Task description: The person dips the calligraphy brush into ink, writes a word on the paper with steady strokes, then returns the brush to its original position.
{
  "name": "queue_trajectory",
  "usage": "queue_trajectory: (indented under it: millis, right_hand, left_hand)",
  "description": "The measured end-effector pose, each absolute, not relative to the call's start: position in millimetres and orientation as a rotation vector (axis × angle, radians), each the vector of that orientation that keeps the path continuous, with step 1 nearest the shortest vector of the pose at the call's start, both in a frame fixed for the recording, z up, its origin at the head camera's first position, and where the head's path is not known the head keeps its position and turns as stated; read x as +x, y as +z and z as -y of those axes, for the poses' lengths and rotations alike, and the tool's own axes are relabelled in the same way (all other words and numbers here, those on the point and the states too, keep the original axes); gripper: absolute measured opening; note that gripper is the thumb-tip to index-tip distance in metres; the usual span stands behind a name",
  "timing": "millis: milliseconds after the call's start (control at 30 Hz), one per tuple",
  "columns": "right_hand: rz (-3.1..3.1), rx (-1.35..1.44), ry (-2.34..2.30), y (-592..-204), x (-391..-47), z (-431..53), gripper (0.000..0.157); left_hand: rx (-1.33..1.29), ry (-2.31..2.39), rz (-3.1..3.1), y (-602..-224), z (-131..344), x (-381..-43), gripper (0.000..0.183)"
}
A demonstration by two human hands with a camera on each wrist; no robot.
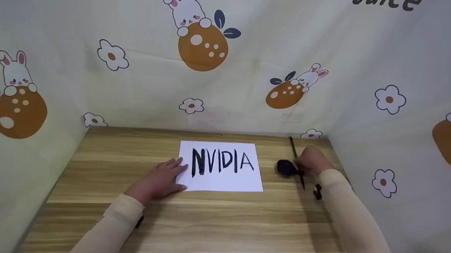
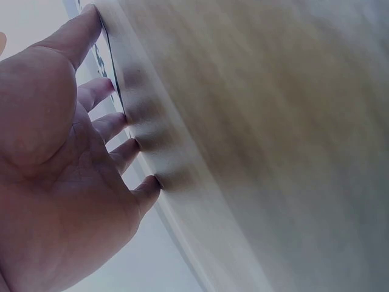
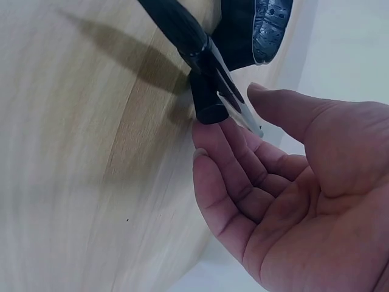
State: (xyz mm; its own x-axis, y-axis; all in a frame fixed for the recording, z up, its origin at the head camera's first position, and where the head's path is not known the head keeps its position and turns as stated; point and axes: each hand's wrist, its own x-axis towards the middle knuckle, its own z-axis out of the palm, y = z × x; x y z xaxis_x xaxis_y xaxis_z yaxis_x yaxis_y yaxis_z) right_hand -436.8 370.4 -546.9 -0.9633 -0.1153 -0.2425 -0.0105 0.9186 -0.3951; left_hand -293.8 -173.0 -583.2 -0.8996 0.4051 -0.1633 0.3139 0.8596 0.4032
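A white sheet of paper (image 1: 221,184) lies on the table, lettered "NVIDIA" in black strokes. My left hand (image 1: 163,180) rests on its left edge with fingers spread; the left wrist view shows the fingertips (image 2: 148,185) along that edge. At the right stands a small round black cup (image 1: 285,168) with a stubby black handle (image 3: 209,112). A slim black pen-like stick (image 1: 293,147) leans across the handle. My right hand (image 3: 292,194) is right beside them, fingers loosely bent, thumb apart, with nothing pinched between them.
The wood-grain table (image 1: 209,226) meets a pale printed curtain (image 1: 139,91) at the back and both sides. A small black object (image 1: 317,192) shows by the right wrist, another (image 1: 139,221) by the left wrist.
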Motion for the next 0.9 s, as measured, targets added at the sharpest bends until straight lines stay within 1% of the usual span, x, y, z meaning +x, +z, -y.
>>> queue_trajectory:
  millis: [167, 300, 400, 567, 667, 900]
  right_hand:
    - [-2.798, -0.045, -0.627, -548, -438, -374, 0.036]
    - [-2.774, 0.028, -0.723, -540, -431, -370, 0.033]
    - [-2.781, 0.055, -0.791, -531, -423, -365, 0.034]
    - [-2.792, 0.047, -0.919, -523, -412, -360, 0.039]
    - [-2.792, 0.042, -0.98, -523, -409, -358, 0.038]
    - [-2.864, -0.102, -1.041, -524, -400, -343, 0.033]
  left_hand:
    - [0.535, 0.538, -2.791, -585, 172, -294, 0.078]
    - [0.551, 0.543, -2.804, -586, 172, -295, 0.079]
    - [0.56, 0.549, -2.816, -586, 172, -295, 0.079]
    - [0.573, 0.582, -2.83, -585, 174, -295, 0.077]
    - [0.568, 0.625, -2.819, -584, 176, -294, 0.078]
    - [0.491, 0.769, -2.804, -579, 182, -299, 0.076]
